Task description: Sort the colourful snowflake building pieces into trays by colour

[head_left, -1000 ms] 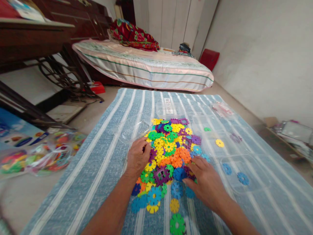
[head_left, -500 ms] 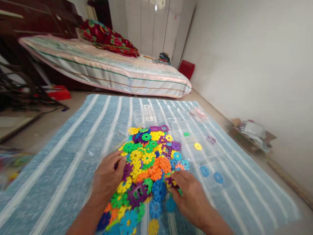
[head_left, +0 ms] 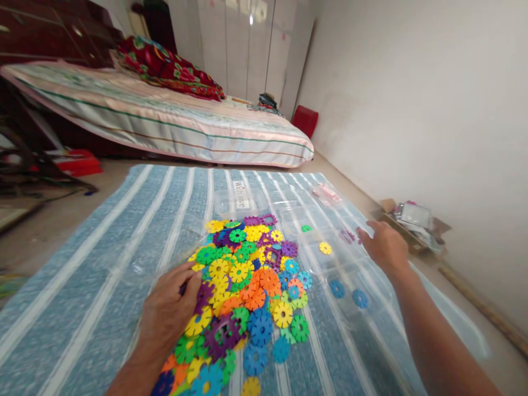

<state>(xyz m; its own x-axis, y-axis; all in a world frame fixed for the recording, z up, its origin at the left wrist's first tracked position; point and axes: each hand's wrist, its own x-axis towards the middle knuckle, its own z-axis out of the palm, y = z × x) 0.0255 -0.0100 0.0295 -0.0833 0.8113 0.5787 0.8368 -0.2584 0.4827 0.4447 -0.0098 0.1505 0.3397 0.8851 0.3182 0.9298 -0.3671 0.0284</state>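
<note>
A heap of flat plastic snowflake discs (head_left: 241,271) in yellow, green, orange, blue and purple spreads over a striped cloth. My left hand (head_left: 171,308) is closed at the heap's left edge, a dark purple plastic piece (head_left: 183,287) showing between thumb and forefinger. Out to the right, my right hand (head_left: 383,247) reaches over the clear plastic containers, its fingertips pinched at a bit of purple. Just left of those fingertips lie purple square pieces (head_left: 347,236). Nearby containers hold a yellow disc (head_left: 325,248), a green disc (head_left: 306,228) and two blue discs (head_left: 360,298).
The blue-and-white striped cloth (head_left: 94,264) covers the work surface. At its far side are a clear container with a printed label (head_left: 240,195) and a pink packet (head_left: 325,193). Beyond stands a bed (head_left: 185,129); a cardboard box (head_left: 416,223) sits by the right wall.
My right hand has moved from the heap's right side out to the purple pieces, uncovering yellow and green discs. My left hand stays at the heap. The view has shifted slightly.
</note>
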